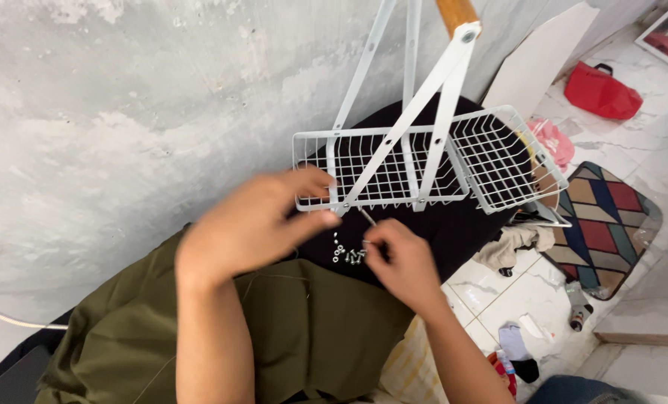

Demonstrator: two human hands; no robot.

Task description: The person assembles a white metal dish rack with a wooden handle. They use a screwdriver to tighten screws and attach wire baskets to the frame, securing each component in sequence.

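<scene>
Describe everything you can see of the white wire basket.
The white wire basket is a rectangular grid of thin coated metal wire, empty. It rests on a dark cushion by a grey wall. White flat metal bars cross over its front and rise to a wooden handle. The left hand touches its lower front corner; the right hand holds a thin tool just below.

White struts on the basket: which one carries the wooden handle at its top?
The strut slanting up to the right, bolted to the wooden handle; the others rise leftward, out of frame, with no handle showing.

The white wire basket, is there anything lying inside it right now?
No, the white wire basket holds nothing; only dark fabric shows through its grid, and the small screws lie outside it.
</scene>
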